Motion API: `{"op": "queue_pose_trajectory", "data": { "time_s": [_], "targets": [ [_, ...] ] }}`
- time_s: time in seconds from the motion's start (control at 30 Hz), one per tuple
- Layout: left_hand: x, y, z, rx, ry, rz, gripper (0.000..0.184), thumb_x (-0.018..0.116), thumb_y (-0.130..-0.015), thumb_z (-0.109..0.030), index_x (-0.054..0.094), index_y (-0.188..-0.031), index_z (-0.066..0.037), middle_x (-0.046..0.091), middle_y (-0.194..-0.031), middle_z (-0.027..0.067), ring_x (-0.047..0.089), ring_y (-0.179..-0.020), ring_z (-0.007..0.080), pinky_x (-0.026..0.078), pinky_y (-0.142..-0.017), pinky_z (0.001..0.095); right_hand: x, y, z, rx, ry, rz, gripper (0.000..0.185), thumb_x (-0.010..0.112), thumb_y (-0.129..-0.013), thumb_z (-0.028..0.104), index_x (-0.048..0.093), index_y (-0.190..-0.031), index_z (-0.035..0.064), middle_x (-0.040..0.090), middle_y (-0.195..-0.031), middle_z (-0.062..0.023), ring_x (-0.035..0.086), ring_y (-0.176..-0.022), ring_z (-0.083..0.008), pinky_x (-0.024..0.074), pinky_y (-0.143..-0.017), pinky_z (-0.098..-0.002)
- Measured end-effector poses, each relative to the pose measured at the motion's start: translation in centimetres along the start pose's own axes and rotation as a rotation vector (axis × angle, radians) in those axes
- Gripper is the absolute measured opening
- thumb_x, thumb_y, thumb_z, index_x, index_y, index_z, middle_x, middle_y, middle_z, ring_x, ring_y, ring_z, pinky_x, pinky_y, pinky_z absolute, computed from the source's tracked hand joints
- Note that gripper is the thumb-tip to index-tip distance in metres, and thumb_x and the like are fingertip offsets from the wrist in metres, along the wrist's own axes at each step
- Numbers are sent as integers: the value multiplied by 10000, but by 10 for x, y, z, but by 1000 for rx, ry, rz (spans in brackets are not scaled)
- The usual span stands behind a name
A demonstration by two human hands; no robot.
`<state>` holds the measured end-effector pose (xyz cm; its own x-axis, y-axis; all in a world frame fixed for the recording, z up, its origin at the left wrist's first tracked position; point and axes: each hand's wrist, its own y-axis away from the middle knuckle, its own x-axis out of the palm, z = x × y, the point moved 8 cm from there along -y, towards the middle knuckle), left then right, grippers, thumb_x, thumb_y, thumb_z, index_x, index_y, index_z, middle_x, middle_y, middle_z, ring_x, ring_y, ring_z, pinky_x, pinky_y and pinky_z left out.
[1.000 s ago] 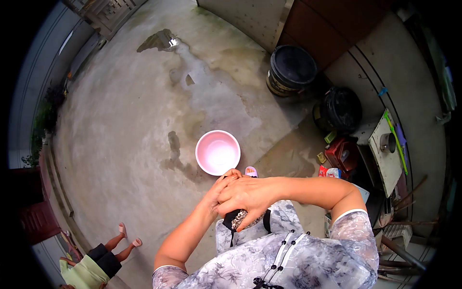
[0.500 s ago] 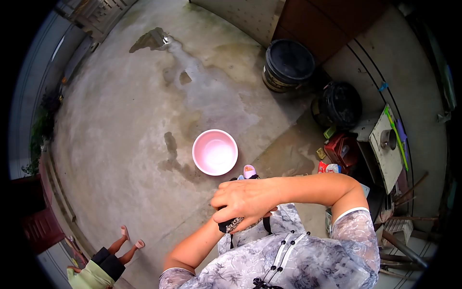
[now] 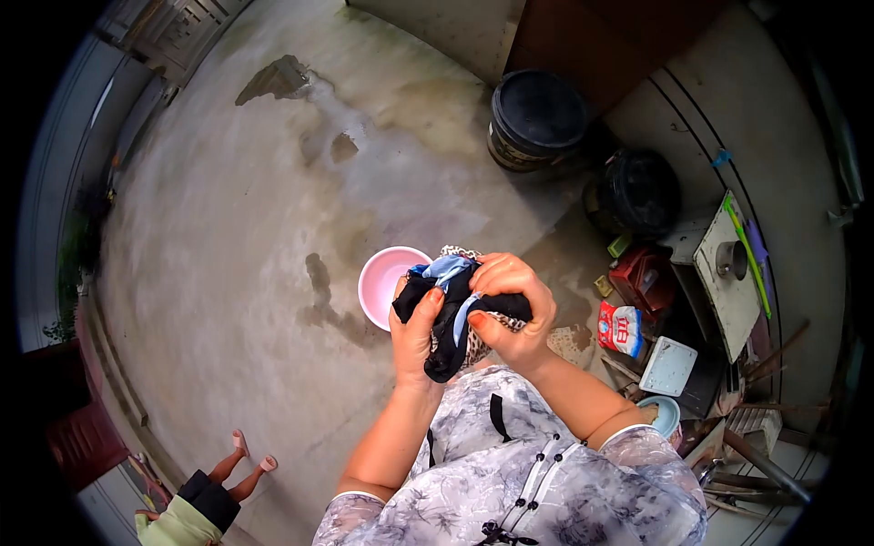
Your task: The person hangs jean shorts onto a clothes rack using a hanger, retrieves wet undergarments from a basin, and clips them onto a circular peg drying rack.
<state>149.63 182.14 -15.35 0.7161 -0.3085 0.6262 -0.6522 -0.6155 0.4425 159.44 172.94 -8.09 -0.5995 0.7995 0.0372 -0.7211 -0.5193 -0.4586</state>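
Both hands grip a bunched cloth garment [image 3: 448,338] in front of my body; it shows black, light blue and leopard-print parts. My left hand [image 3: 415,338] is closed on its left side, thumb on top. On the other side, my right hand [image 3: 521,314] pinches the fabric between thumb and curled fingers. Just beyond the hands a pink basin [image 3: 371,289] stands on the concrete floor, its right part hidden behind the cloth and my left hand. What I can see of its inside is plain pink.
Two black lidded buckets [image 3: 539,118] [image 3: 635,196] stand at the upper right. Near them are a red container [image 3: 643,280], a red-and-white packet [image 3: 620,328], a white lid [image 3: 669,366] and a light-blue bowl [image 3: 663,414]. Another person [image 3: 202,505] is at lower left. Wet patches mark the floor.
My right hand no longer covers my left; the hands have moved apart to opposite sides of the garment. More of the fabric shows, including blue, and it now overlaps the basin in view.
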Motion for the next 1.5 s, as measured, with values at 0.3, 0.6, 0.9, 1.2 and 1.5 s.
{"op": "queue_pose_trajectory", "data": {
  "time_s": [0.3, 0.6, 0.9, 1.2, 1.5],
  "targets": [
    [39, -48, 20, 44, -166, -6, 354, 582, -862, -53, 507, -1200, 21, 577, -1100, 92, 560, -997, 133, 458, -874, 261, -47, -21, -66, 387, -159, -168, 178, 665, -792, 156, 564, -845, 19, 596, -1101, -154, 511, -1089, -234, 367, -949, -345],
    [118, -11, -2, 708, -891, 137, 399, 661, -732, 30, 566, -1119, 20, 587, -1084, 134, 584, -946, 196, 445, -868, 301, -77, -28, -64, 655, -651, -435, 252, 523, -926, 269, 489, -791, 59, 542, -1228, -215, 535, -1072, -229, 420, -944, -334],
    [173, -4, 25, 1052, -1100, 594, 486, 749, -568, -40, 632, -1040, -50, 463, -1279, 320, 472, -1192, 466, 384, -989, 514, -103, -12, -105, 920, -897, -505, 233, 493, -941, 344, 500, -982, 114, 572, -924, -33, 600, -833, -160, 505, -753, -290],
    [222, 11, 40, 1310, -1189, 919, 242, 658, -648, -161, 672, -889, -179, 632, -1099, 144, 606, -1056, 324, 473, -899, 429, -116, -56, -101, 715, -1190, -187, 266, 521, -923, 308, 541, -1004, 56, 556, -1089, -165, 554, -1079, -372, 487, -917, -519],
    [240, 22, 60, 1375, -1198, 1121, 136, 621, -662, -166, 615, -768, -80, 641, -1001, 124, 620, -1010, 290, 495, -877, 386, -132, -55, -105, 847, -1201, 18, 219, 509, -923, 233, 554, -928, 19, 529, -726, -93, 574, -804, -264, 520, -755, -454]
  ]
}}
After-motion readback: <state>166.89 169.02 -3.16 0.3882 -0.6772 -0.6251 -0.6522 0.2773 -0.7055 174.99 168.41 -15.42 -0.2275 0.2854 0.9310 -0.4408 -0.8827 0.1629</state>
